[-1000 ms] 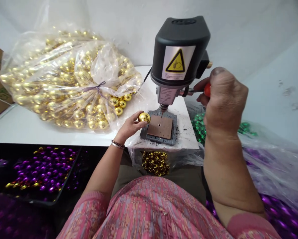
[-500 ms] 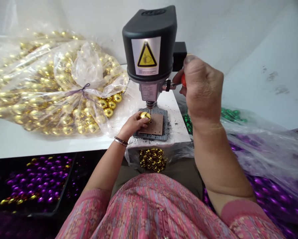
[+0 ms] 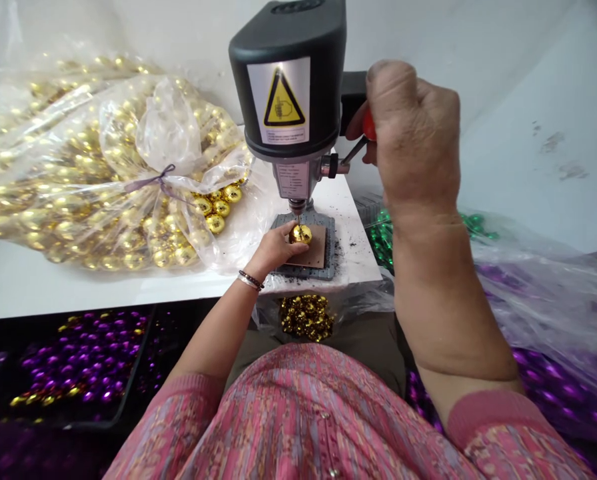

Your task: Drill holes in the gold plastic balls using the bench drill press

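A shiny gold ball [image 3: 302, 234] is pinched between the thumb and fingers of my left hand [image 3: 278, 247]. It sits over the brown board [image 3: 312, 253] on the grey base of a small drill press, right under the drill bit [image 3: 299, 217]. Whether the bit touches the ball I cannot tell. My right hand [image 3: 414, 137] is closed round the red knob [image 3: 369, 125] of the feed lever, beside the black drill press head [image 3: 288, 80] with its yellow warning sign.
On the white table [image 3: 178, 288], a tied clear bag [image 3: 123, 167] of gold balls lies left. Dark crumbs surround the drill base. Gold balls [image 3: 306, 317] hang below the table edge. Purple balls [image 3: 86, 360] fill a dark tray at lower left; green balls [image 3: 382, 237] and bagged purple ones are right.
My left hand has brought the gold ball a little to the right, under the bit. My right hand, still on the knob, has risen slightly. The view has shifted a bit.
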The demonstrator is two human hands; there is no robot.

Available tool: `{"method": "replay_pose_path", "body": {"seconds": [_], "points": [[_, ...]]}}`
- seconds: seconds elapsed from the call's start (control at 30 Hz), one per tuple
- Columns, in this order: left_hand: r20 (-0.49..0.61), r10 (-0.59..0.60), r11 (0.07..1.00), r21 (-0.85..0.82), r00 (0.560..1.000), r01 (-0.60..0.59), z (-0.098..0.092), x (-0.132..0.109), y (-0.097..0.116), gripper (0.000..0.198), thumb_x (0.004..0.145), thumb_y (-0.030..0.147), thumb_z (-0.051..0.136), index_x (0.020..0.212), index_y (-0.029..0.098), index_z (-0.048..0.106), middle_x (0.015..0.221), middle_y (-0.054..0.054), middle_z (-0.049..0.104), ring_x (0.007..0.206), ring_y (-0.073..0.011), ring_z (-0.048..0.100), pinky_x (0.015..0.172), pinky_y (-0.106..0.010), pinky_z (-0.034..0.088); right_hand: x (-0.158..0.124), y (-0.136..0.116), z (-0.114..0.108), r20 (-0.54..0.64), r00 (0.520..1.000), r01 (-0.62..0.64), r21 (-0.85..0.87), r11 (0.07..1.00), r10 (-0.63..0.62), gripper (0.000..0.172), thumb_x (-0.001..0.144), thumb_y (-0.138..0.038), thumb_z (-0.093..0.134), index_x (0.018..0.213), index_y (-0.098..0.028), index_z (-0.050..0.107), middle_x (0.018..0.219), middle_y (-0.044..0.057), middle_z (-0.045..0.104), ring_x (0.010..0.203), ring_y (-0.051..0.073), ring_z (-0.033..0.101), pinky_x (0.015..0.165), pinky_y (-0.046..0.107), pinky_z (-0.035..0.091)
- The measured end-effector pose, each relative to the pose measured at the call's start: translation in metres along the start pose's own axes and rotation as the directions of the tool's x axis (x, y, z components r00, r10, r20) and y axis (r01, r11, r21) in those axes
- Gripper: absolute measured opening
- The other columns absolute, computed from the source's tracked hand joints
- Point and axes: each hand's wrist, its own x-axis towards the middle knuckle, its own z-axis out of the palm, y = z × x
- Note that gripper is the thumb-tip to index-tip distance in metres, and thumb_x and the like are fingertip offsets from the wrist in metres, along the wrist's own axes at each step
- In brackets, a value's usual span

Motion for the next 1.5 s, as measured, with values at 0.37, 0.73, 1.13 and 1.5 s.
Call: {"method": "replay_pose_path", "body": {"seconds": [0.37, 0.73, 1.13, 1.5], "points": [[0.014, 0.043, 0.996, -0.077, 0.999, -0.042, 0.006, -0.002, -0.005, 0.068, 0.075, 0.030, 0.077, 0.138, 0.015, 0.060, 0.116, -0.009, 0.073, 0.101, -0.0221, 0.067, 0.091, -0.032, 0.049, -0.049, 0.007, -0.016, 0.120, 0.993, 0.021, -0.128, 0.992, -0.006, 0.030, 0.088, -0.032, 0.049, 0.064, -0.019, 0.061, 0.058, -0.004, 0.050, 0.061, 0.008, 0.045, 0.061, 0.027, 0.034], [0.010, 0.050, 0.997, -0.066, 0.999, -0.049, 0.007, -0.004, -0.004, 0.065, 0.075, 0.029, 0.076, 0.137, 0.016, 0.060, 0.109, -0.005, 0.075, 0.097, -0.0209, 0.066, 0.086, -0.029, 0.049, -0.086, 0.049, -0.011, 0.099, 0.982, 0.181, -0.212, 0.960, -0.163, 0.024, 0.085, -0.021, 0.048, 0.079, -0.023, 0.071, 0.071, 0.000, 0.069, 0.064, 0.012, 0.061, 0.065, 0.030, 0.049], [0.019, 0.034, 0.993, -0.115, 0.999, -0.032, 0.010, -0.004, -0.006, 0.068, 0.075, 0.028, 0.078, 0.140, 0.017, 0.058, 0.115, -0.007, 0.074, 0.102, -0.0229, 0.067, 0.090, -0.031, 0.050, -0.096, 0.076, -0.003, -0.020, 0.964, 0.253, -0.222, 0.942, -0.264, 0.024, 0.088, -0.025, 0.049, 0.087, -0.024, 0.073, 0.080, 0.001, 0.074, 0.073, 0.015, 0.068, 0.070, 0.032, 0.053], [0.006, 0.036, 0.994, -0.106, 0.999, -0.035, 0.011, -0.006, -0.004, 0.066, 0.076, 0.027, 0.077, 0.139, 0.017, 0.058, 0.117, -0.006, 0.073, 0.104, -0.0222, 0.066, 0.091, -0.030, 0.049, -0.089, 0.071, -0.002, -0.039, 0.970, 0.231, -0.138, 0.963, -0.239, 0.029, 0.091, -0.030, 0.047, 0.085, -0.019, 0.073, 0.069, 0.000, 0.065, 0.059, 0.009, 0.055, 0.057, 0.025, 0.042]]}}
